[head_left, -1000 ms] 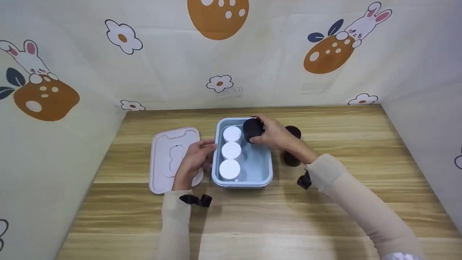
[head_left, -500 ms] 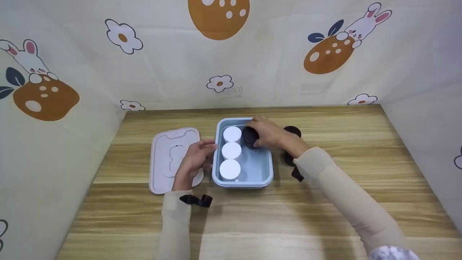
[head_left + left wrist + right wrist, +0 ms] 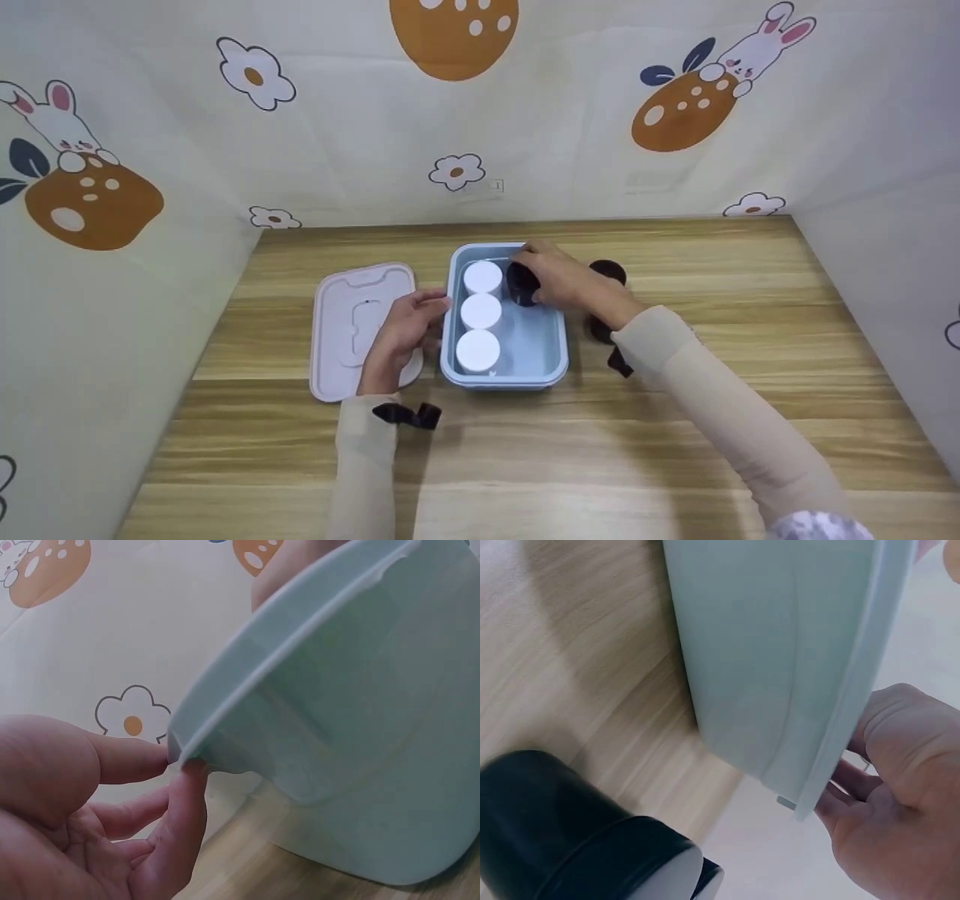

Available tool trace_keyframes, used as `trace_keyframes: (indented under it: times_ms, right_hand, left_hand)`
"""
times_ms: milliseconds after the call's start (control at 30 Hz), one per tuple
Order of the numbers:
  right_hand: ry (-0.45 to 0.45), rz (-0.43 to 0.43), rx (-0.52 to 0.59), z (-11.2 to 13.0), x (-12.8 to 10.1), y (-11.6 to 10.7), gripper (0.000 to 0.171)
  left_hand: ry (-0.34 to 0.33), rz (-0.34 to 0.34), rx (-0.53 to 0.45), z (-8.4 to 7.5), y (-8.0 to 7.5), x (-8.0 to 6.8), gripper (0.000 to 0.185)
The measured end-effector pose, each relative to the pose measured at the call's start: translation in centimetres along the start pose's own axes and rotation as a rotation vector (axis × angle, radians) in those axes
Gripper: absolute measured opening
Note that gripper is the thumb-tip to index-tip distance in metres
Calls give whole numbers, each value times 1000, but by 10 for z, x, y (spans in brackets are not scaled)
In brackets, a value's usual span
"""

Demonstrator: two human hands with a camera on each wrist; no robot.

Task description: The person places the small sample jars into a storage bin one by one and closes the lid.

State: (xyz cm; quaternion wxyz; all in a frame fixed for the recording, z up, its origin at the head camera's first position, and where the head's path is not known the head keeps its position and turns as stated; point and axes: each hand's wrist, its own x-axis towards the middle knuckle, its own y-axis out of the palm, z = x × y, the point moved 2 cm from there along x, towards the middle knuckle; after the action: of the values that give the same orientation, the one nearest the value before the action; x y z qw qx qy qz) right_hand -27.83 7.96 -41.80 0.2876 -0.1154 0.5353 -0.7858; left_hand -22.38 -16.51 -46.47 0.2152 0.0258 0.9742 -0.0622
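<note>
My left hand pinches the left rim of a light blue plastic storage box; in the left wrist view its thumb and a finger lie on either side of the rim. Inside, along the left wall, stand three round white-topped containers in a row. My right hand reaches over the right wall and grips a black cylindrical canister, low in the far right corner. In the right wrist view the box wall hides the right fingertips and that canister.
Right of the box, two more black canisters stand on the wooden table, partly behind the right forearm. A pale lid lies flat at the left, partly under the left hand. Patterned cloth walls border the table.
The right hand has lowered the black canister into the box's far right corner and still holds it. The left hand and the white-topped containers have stayed in place.
</note>
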Motion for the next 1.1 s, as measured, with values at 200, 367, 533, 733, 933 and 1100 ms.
trace_keyframes:
  times_ms: [200, 367, 533, 733, 933, 1100]
  right_hand:
    - [-30, -42, 24, 1, -8, -6, 65]
    - [-66, -115, 65, 0, -19, -11, 57]
    - [-110, -233, 158, -3, -35, -15, 46]
    - [-165, -409, 252, -8, -54, -20, 40]
    - [-197, -570, 306, -10, -74, -22, 36]
    - [-175, -686, 353, -18, -90, -17, 36]
  left_hand:
    - [15, 4, 0, -1, -1, 0, 44]
    - [20, -6, -2, -1, 0, 1, 43]
    - [17, -11, -18, 1, -2, 1, 41]
    - [20, -8, -24, 0, -2, 1, 41]
    - [15, -7, -12, 0, -1, 1, 41]
    - [19, -3, -10, 2, -1, 2, 41]
